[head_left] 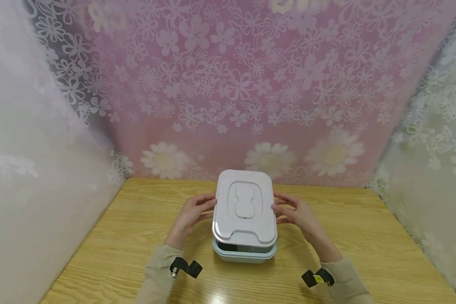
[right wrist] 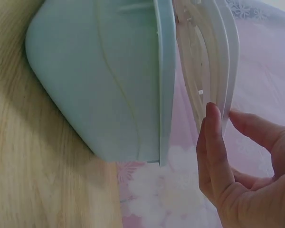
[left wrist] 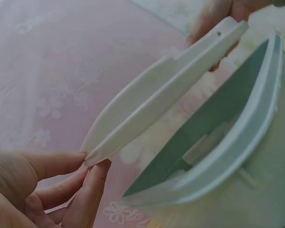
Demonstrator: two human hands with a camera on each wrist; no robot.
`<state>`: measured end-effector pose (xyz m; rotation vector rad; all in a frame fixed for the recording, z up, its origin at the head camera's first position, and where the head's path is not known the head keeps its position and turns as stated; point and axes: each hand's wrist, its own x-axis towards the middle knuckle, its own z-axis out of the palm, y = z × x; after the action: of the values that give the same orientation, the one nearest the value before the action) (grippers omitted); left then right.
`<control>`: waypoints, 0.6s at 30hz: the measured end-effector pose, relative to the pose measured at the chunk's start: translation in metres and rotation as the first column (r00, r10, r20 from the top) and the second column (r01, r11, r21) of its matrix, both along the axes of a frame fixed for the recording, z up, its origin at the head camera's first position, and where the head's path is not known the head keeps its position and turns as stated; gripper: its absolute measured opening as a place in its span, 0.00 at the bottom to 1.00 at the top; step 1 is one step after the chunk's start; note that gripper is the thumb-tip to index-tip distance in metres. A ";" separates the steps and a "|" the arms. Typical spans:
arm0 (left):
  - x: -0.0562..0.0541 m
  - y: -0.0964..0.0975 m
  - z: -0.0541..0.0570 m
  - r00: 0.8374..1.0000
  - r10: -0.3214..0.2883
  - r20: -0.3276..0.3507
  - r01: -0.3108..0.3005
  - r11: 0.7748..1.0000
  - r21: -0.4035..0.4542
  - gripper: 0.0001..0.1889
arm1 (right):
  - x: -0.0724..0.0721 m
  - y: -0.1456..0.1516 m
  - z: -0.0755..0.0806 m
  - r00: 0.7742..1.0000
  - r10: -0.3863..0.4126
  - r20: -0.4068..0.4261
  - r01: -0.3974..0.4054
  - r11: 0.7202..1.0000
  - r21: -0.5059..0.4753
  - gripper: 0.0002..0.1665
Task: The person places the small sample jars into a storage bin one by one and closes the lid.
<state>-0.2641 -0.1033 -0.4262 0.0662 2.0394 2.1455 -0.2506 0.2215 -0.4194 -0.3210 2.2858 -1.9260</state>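
Observation:
A white rounded lid (head_left: 245,202) is held up over a light blue plastic box (head_left: 245,256), with a gap between them at the front. My left hand (head_left: 190,216) pinches the lid's left edge between thumb and fingers. On the opposite edge, the thumb and fingers of my right hand (head_left: 298,216) pinch the lid too. The left wrist view looks into the box (left wrist: 247,152) below the lid (left wrist: 152,102), where something pale shows inside, partly hidden. In the right wrist view the lid (right wrist: 223,61) stands apart from the box rim.
The box stands on a wood-grain table (head_left: 137,236). A pink flowered curtain (head_left: 228,93) hangs behind the table, with pale sheets (head_left: 42,147) along both sides. Black straps (head_left: 186,267) with small cameras sit on both wrists.

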 end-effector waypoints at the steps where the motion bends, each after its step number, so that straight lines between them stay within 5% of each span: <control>1: 0.001 -0.001 0.000 1.000 -0.005 -0.007 0.005 1.000 -0.016 0.19 | 0.001 0.000 0.000 1.000 -0.004 0.004 0.004 1.000 0.002 0.36; 18: 0.014 -0.008 -0.014 0.998 -0.048 -0.046 0.044 0.994 -0.100 0.21 | 0.015 -0.007 -0.010 0.999 -0.006 0.042 0.002 0.996 0.089 0.38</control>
<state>-0.2506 -0.1114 -0.4403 0.1516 2.1457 2.0317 -0.2353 0.2147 -0.4289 -0.2630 2.3379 -1.8088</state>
